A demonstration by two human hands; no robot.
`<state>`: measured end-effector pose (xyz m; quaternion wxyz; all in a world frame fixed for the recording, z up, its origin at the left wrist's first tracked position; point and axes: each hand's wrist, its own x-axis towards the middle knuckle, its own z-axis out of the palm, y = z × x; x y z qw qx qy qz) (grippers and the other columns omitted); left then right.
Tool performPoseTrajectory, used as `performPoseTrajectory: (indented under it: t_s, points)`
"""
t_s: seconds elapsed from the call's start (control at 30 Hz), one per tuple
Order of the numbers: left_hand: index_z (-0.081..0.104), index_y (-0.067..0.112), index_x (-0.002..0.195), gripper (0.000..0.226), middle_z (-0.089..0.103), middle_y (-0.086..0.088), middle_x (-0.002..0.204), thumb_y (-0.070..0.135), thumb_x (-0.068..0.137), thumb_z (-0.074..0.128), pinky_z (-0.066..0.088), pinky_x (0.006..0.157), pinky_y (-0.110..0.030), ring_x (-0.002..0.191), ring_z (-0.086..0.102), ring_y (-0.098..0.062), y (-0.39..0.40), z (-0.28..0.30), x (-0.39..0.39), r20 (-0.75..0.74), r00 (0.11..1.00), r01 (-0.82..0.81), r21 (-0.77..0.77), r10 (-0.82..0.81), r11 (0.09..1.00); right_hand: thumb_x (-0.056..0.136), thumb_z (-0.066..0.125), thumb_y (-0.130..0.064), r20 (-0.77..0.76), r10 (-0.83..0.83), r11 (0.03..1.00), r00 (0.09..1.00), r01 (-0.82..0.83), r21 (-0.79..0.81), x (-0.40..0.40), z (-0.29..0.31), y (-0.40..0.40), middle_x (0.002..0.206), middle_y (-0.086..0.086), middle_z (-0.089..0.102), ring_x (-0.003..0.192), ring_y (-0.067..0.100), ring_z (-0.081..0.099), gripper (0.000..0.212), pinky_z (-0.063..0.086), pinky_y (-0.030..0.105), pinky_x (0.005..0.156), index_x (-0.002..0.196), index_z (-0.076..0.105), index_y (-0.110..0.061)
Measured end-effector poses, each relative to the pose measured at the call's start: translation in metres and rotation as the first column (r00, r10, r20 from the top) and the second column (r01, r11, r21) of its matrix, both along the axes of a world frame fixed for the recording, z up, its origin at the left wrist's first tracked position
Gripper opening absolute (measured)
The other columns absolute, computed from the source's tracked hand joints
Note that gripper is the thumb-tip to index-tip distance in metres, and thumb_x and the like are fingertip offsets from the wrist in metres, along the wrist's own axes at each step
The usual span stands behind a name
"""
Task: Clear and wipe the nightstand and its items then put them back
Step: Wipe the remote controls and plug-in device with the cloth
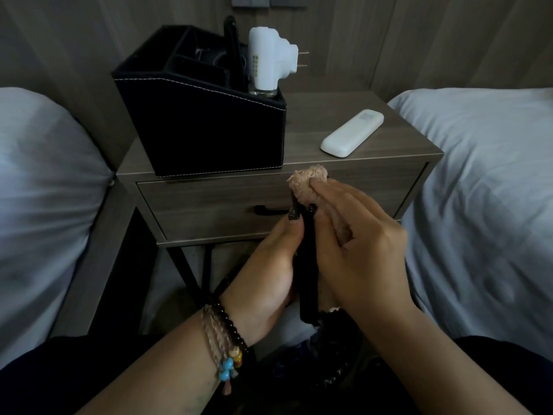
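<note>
Wiping in progress, head view: left hand (269, 265) grips a slim black object (308, 274), probably a remote, upright in front of the nightstand (344, 127) drawer, fingers curled round it. Right hand (356, 253) presses a pink cloth (308, 182) against its upper end, fingers bent and clamped on the cloth.

Risk: the black object is held off the nightstand, over the floor; a hard rub could, in my judgement, twist it out of the left grip and drop it.

Containers: black organiser box (215, 130) at the top's front-left corner, divided into compartments. Right front compartment holds a white plug-in device (266, 61) with prongs; a dark upright item stands behind it. Other compartments too dark to read.

Loose: white remote (353, 131) near the front-right edge.
</note>
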<state>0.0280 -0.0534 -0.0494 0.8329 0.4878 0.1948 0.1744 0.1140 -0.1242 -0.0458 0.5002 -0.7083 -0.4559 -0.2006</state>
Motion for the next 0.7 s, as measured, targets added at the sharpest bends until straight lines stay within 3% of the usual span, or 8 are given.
performPoseTrajectory:
  t_s: [0.07,0.13,0.23,0.37,0.43,0.53,0.7]
  points:
    - [0.06,0.02,0.125,0.037,0.068,-0.008,0.119,0.034,0.101,0.033,0.048,0.098,-0.043,0.112,0.064,-0.024,0.001,0.002,-0.002,-0.048,0.998,-0.041,0.102,0.046,0.994,0.086,0.06,0.001,-0.004,-0.004,1.0,1.0,0.004,0.007,0.003,0.002,0.0,0.116,0.012,0.068,0.11,0.009,0.058,0.032,0.04,0.006,0.096,0.116,0.068,-0.003]
    - [0.061,0.018,0.122,0.037,0.07,-0.006,0.116,0.03,0.103,0.031,0.05,0.097,-0.035,0.11,0.065,-0.019,0.001,0.004,-0.003,-0.068,0.996,-0.038,0.19,0.052,0.981,0.085,0.06,0.002,0.0,-0.01,1.0,1.0,0.01,0.015,0.005,0.004,0.0,0.116,0.011,0.068,0.109,0.009,0.059,0.033,0.041,0.007,0.096,0.117,0.068,-0.004]
    - [0.065,0.025,0.106,0.035,0.074,0.01,0.094,0.031,0.103,0.031,0.053,0.074,-0.014,0.089,0.069,-0.003,0.003,0.008,-0.006,-0.091,0.995,-0.003,0.305,0.033,0.952,0.084,0.061,0.005,0.002,0.006,1.0,1.0,-0.006,0.012,0.008,0.006,0.0,0.114,0.008,0.068,0.107,0.007,0.06,0.034,0.042,0.007,0.095,0.116,0.068,-0.004]
    - [0.064,0.017,0.092,0.043,0.063,0.003,0.062,0.041,0.101,0.029,0.046,0.047,-0.025,0.05,0.057,-0.011,0.007,0.012,-0.009,-0.196,0.977,0.028,0.499,0.082,0.866,0.086,0.061,0.0,-0.275,0.016,1.0,0.961,-0.019,-0.006,0.021,0.013,-0.003,0.105,-0.008,0.07,0.094,-0.007,0.061,0.036,0.042,0.001,0.081,0.115,0.07,-0.018]
    - [0.063,0.021,0.088,0.04,0.061,0.006,0.06,0.041,0.1,0.03,0.044,0.045,-0.027,0.047,0.055,-0.01,0.008,0.013,-0.01,-0.197,0.975,0.033,0.571,0.098,0.82,0.086,0.061,0.001,-0.29,0.039,0.999,0.956,-0.036,0.014,0.026,0.015,-0.007,0.103,-0.013,0.068,0.092,-0.014,0.06,0.036,0.041,0.0,0.079,0.115,0.07,-0.019]
    - [0.061,0.03,0.079,0.037,0.061,0.004,0.056,0.044,0.097,0.033,0.043,0.044,-0.026,0.045,0.055,-0.013,0.008,0.013,-0.011,-0.184,0.974,0.026,0.678,0.135,0.735,0.086,0.062,0.001,-0.205,0.119,0.992,0.971,-0.124,-0.007,0.031,0.018,-0.012,0.106,-0.01,0.069,0.098,-0.005,0.063,0.035,0.044,0.006,0.084,0.116,0.069,-0.016]
    - [0.06,0.026,0.078,0.036,0.061,0.011,0.054,0.046,0.091,0.033,0.044,0.043,-0.023,0.042,0.053,-0.005,0.01,0.012,-0.014,-0.115,0.986,-0.006,0.704,0.122,0.71,0.089,0.063,0.002,-0.385,0.268,0.942,0.883,-0.324,-0.088,0.052,0.029,-0.026,0.105,-0.02,0.07,0.099,-0.009,0.064,0.035,0.045,0.006,0.083,0.112,0.07,-0.023]
